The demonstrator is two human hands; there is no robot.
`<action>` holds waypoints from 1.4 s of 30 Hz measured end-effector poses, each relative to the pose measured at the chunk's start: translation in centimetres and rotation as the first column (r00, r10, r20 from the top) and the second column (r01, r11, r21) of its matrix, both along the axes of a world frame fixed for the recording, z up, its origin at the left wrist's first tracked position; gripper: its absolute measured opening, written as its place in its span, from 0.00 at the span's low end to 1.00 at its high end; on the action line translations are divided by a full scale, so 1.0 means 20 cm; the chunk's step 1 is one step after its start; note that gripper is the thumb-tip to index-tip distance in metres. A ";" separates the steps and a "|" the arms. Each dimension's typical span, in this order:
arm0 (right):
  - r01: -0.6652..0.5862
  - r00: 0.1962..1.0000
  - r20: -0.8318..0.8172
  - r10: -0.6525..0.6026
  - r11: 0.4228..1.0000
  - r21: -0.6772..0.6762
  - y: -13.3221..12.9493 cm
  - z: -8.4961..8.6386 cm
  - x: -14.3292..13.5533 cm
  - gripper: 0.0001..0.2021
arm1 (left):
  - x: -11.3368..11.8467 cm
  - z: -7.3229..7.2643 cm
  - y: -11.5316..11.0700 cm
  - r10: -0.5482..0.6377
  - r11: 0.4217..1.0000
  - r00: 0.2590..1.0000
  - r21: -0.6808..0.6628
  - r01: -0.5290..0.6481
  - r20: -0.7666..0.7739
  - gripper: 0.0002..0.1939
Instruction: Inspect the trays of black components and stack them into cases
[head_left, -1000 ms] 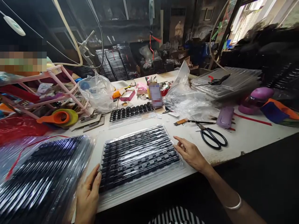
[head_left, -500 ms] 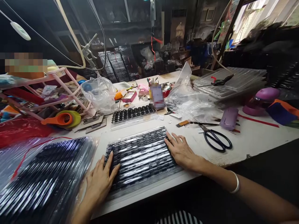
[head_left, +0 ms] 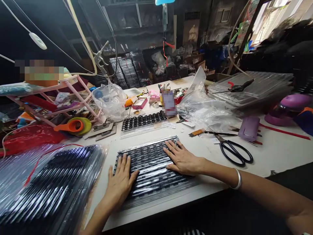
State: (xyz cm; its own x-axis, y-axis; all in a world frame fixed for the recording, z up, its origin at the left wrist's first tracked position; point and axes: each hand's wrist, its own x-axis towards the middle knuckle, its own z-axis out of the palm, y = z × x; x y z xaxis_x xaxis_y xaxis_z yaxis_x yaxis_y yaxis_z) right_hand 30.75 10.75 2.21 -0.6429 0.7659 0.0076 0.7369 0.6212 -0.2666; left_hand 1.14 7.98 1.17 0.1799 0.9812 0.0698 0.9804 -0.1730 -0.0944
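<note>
A clear plastic tray [head_left: 151,166] with rows of black parts lies on the white table in front of me. My left hand [head_left: 121,178] rests on its left side, fingers spread. On the tray's upper right part lies my right hand [head_left: 181,158], its fingers apart and flat. Neither hand grips anything. Behind this tray is a smaller group of black parts [head_left: 144,120] on clear plastic. Black-handled scissors [head_left: 236,152] lie to the right of my right hand.
Stacked filled trays [head_left: 51,182] stand at the left, below a pink rack [head_left: 80,91] and an orange tape dispenser [head_left: 72,125]. Clear bags [head_left: 205,111], a cutter [head_left: 197,133], a purple case [head_left: 248,128] and stacked clear trays [head_left: 251,89] are on the right.
Both hands have moved inward from the tray's side edges onto its top. The whole view has shifted slightly, so things appear farther right.
</note>
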 end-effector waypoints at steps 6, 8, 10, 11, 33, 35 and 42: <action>-0.177 0.983 -0.056 0.175 0.984 -0.028 0.10 0.05 -0.07 0.45 | 0.25 0.05 0.12 -0.286 0.953 0.956 -0.085 0.291 0.068 0.35; -0.162 0.983 -0.092 0.160 0.987 -0.010 0.12 0.06 -0.08 0.45 | 0.29 0.04 0.13 -0.326 0.943 0.944 -0.052 0.329 0.061 0.35; -0.130 0.984 -0.126 0.130 0.992 0.007 0.12 0.05 -0.09 0.45 | 0.29 0.03 0.14 -0.348 0.937 0.936 -0.006 0.349 0.059 0.35; -0.117 0.983 -0.138 0.118 0.993 0.012 0.11 0.05 -0.09 0.45 | 0.29 0.02 0.14 -0.356 0.934 0.932 0.019 0.356 0.060 0.35; 0.064 0.995 -0.077 -0.056 0.993 0.095 0.13 0.03 -0.09 0.33 | 0.33 -0.01 0.16 -0.256 0.967 0.965 0.035 0.254 0.060 0.34; 0.013 0.997 -0.071 -0.010 0.999 0.046 0.14 0.03 -0.06 0.33 | 0.25 -0.02 0.18 -0.273 0.962 0.960 0.028 0.272 0.066 0.34; -0.034 0.995 -0.092 0.032 0.999 -0.016 0.14 0.03 -0.04 0.33 | -0.20 -0.08 0.21 -0.119 0.992 0.954 0.073 0.103 0.273 0.29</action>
